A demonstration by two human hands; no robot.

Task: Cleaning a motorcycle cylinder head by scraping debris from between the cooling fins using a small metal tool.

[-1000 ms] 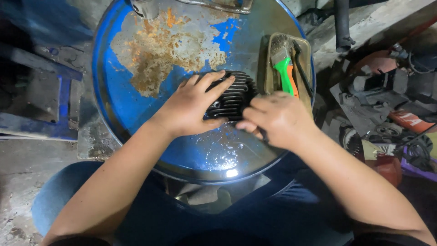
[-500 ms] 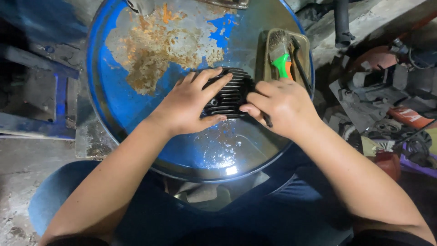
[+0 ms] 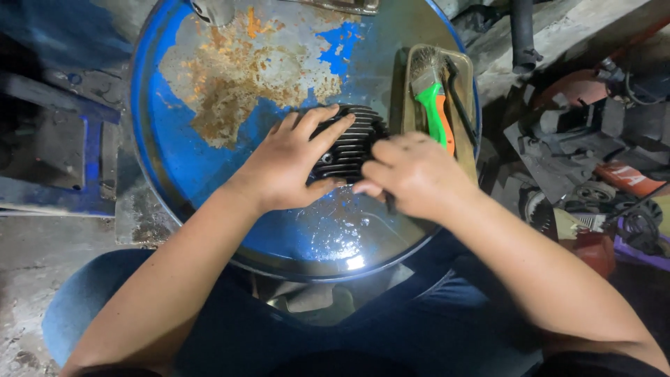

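A black finned metal engine part (image 3: 352,143) lies on top of a rusty blue drum (image 3: 209,167). My left hand (image 3: 289,164) lies over its left side, fingers spread across the fins. My right hand (image 3: 415,174) is closed at the part's right edge, with a small dark tool poking out under the fist; what the tool is I cannot tell. The drum top under the hands is wet and shiny.
A shallow tray (image 3: 464,122) on the drum's right side holds a brush with a green and orange handle (image 3: 436,112). Machine parts and scrap (image 3: 593,174) lie on the floor to the right. A blue metal frame (image 3: 63,167) stands on the left.
Both hands and the finned part have stayed together on the drum. My right hand has shifted slightly along the part's right edge; the view has moved a little.
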